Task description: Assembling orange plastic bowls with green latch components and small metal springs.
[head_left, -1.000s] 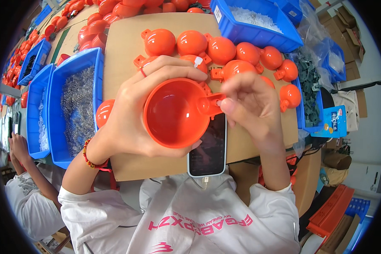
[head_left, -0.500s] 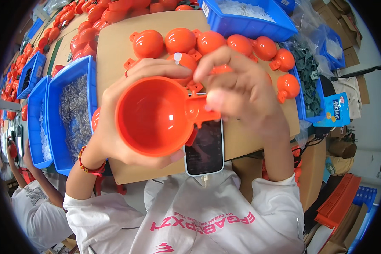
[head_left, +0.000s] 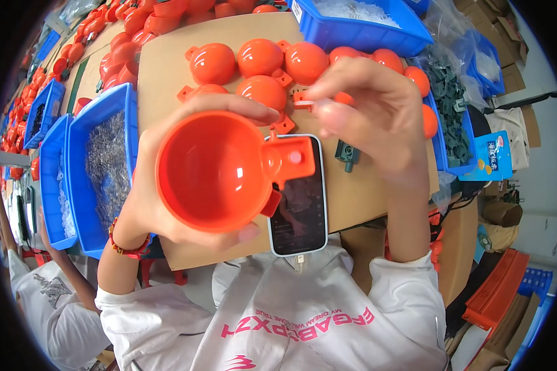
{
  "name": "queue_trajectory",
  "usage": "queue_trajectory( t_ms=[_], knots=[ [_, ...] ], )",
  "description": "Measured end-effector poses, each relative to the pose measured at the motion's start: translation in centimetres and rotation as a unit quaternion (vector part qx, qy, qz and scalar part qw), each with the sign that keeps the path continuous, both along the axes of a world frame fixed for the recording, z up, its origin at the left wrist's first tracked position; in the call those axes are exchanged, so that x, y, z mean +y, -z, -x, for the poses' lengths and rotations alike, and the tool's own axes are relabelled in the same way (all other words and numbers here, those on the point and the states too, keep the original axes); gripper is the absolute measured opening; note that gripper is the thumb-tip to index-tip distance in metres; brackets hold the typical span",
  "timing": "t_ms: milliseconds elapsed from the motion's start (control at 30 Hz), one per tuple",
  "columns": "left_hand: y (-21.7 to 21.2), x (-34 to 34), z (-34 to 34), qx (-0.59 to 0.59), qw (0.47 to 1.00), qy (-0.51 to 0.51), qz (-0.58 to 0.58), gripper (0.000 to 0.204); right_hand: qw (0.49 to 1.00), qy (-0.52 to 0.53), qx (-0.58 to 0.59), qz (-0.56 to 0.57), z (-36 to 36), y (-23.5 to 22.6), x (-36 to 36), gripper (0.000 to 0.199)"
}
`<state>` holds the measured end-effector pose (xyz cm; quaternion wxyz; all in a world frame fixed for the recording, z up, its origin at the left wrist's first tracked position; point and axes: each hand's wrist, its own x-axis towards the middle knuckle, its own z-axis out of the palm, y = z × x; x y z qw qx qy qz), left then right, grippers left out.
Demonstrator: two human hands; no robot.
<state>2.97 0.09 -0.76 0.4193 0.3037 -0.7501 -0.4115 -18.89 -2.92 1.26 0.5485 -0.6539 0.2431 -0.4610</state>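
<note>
My left hand (head_left: 143,167) is wrapped round an orange-red plastic bowl (head_left: 210,170), its hollow side facing up. A bracket-like handle (head_left: 291,158) juts from the bowl to the right, with a small pale peg (head_left: 296,157) showing in it. Up and right of the handle, apart from it, my right hand (head_left: 371,105) has thumb and forefinger pinched together. A thin pale sliver shows at their tips, too small to name. A dark green plastic part (head_left: 347,154) lies on the cardboard beneath my right hand. Below the handle lies a phone (head_left: 300,216) with a cable.
Several orange-red bowls (head_left: 260,59) lie domed side up along the cardboard's (head_left: 185,253) far side. Blue bins hold metal springs (head_left: 108,167), clear pieces (head_left: 353,12) and dark green parts (head_left: 450,117). At far left, another person's arm and white sleeve (head_left: 49,303) show.
My right hand has moved from the handle up and right, uncovering the peg and the green part. The bowl in my left hand has shifted slightly left.
</note>
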Motion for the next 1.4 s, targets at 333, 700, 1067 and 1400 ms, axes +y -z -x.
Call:
queue_trajectory(
  t_ms=[333,700,1067,1400],
  knots=[
    [0.7,-0.4,-0.2,0.063,0.99,-0.089,0.091,0.082,0.982,-0.076,-0.103,-0.141,0.9,2.8,3.1,0.012],
    [0.6,-0.6,-0.8,0.049,0.988,-0.064,0.134,0.101,0.979,-0.072,-0.056,-0.182,-0.7,2.3,3.0,0.009],
    [0.7,-0.4,-0.3,0.04,0.989,-0.065,0.129,0.094,0.989,-0.012,0.035,-0.143,-1.4,2.0,3.5,0.009],
    [0.9,-0.2,-0.2,0.048,0.988,-0.081,0.126,0.09,0.991,0.016,0.059,-0.116,-1.8,2.2,3.4,0.007]
  ],
)
